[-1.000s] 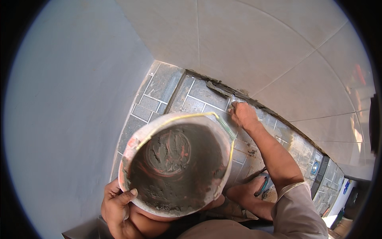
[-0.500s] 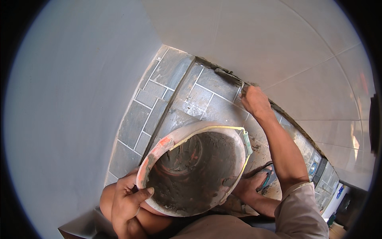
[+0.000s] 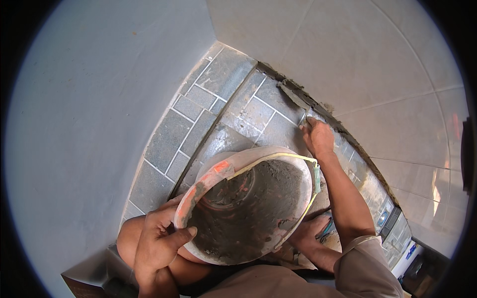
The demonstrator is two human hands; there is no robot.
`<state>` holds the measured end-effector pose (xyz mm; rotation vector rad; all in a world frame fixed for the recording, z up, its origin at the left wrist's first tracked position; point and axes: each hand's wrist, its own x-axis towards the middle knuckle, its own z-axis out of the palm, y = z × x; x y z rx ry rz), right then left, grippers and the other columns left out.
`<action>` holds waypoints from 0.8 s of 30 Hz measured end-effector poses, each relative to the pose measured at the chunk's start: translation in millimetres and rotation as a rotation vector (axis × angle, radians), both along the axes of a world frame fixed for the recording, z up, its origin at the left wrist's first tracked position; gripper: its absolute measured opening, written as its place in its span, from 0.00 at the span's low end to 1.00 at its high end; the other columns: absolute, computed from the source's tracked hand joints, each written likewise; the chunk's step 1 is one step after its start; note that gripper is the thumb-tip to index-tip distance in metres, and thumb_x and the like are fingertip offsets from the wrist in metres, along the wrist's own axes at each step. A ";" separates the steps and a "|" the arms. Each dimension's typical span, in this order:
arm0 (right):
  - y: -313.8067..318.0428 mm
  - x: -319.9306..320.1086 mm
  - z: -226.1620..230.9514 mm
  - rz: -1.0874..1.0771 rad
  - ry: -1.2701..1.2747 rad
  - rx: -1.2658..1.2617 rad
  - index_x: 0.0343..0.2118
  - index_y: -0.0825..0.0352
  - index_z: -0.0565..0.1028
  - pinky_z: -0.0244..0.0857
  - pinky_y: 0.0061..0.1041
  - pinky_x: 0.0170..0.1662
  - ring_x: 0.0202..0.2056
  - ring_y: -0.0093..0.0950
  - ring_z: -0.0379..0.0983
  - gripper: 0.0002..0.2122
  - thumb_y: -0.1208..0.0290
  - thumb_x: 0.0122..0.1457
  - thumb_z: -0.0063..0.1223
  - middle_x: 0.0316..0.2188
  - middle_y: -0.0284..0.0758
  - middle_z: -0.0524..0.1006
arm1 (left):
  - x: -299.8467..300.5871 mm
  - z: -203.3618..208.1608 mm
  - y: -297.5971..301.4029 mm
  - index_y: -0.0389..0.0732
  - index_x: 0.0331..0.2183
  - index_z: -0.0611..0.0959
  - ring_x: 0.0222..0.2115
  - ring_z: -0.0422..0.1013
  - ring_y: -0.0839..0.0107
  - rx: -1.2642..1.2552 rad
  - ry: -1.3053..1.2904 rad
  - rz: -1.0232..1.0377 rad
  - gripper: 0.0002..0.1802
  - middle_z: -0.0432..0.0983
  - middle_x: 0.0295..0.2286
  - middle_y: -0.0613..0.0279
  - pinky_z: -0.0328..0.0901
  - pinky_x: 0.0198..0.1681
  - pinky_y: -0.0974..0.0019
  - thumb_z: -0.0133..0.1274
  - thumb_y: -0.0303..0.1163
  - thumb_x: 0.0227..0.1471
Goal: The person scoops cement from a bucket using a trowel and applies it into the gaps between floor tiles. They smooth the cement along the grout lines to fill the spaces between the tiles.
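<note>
My left hand (image 3: 161,243) grips the rim of a mortar-smeared bucket (image 3: 309,181), thumb over the edge and fingers outside. The bucket tilts so that I look into its mouth; wet grey mortar (image 3: 238,223) coats the inside. Its wire handle with a green grip (image 3: 317,178) lies along the far and right rim. My right hand (image 3: 319,135) is closed around a trowel (image 3: 292,95), whose handle is mostly hidden in the fist. The mortar-covered blade lies beside the dark mortar strip (image 3: 272,72) at the foot of the tiled wall (image 3: 367,109).
Grey stone-look tiles (image 3: 198,99) with pale joints cover the floor. A long dark groove (image 3: 218,119) runs across them. A plain grey wall (image 3: 99,109) rises on the left. My foot (image 3: 310,231) in a sandal stands right of the bucket. A metal box-like object (image 3: 89,270) sits lower left.
My right hand has drawn the trowel slightly back from the wall's foot, and more of its blade shows. The left hand keeps its hold on the bucket. The whole view has shifted a little.
</note>
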<state>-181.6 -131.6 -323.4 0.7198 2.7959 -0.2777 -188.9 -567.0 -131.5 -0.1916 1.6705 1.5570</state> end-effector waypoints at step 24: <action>19.8 -99.2 21.9 0.076 -0.108 -0.087 0.40 0.73 0.84 0.74 0.51 0.54 0.49 0.56 0.80 0.12 0.70 0.57 0.61 0.44 0.58 0.82 | 6.4 -4.4 -0.3 0.24 0.54 0.82 0.67 0.65 0.50 0.002 0.069 -0.082 0.30 0.71 0.64 0.40 0.56 0.69 0.57 0.59 0.13 0.45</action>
